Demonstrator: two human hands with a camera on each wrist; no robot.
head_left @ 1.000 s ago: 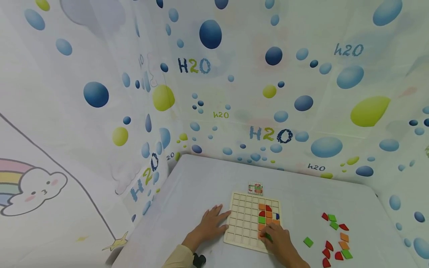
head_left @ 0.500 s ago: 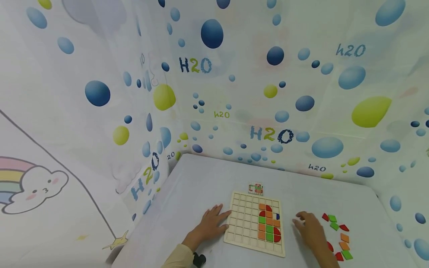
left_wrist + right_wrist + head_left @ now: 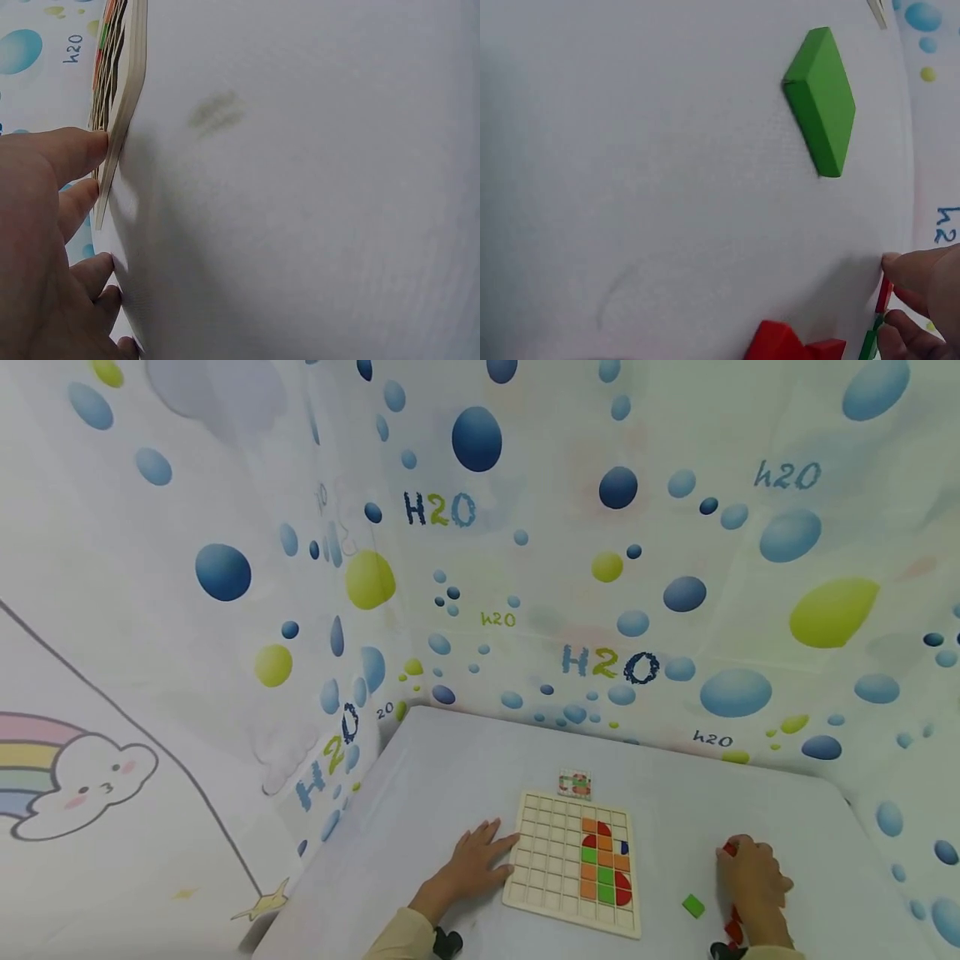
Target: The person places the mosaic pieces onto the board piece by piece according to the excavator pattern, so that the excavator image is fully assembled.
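Observation:
My left hand lies with spread fingers at the left edge of a wooden grid board. In the left wrist view, the thumb and a finger touch the board's rim. Orange, green and red pieces fill several cells on the board's right side, such as a green square and a red rounded piece; a blue mark shows there too. Over the loose pieces at right, my right hand pinches a red piece at the table. A green piece shows just beside its fingertips.
A small pattern card lies behind the board. One green square lies between board and right hand. Red pieces sit near the right wrist; other loose pieces are hidden under that hand. A patterned curtain rises behind the white table.
My right hand has left the board, where a green piece and red pieces now show, and moved right to the loose pieces, reaching a red one. The left hand has stayed put.

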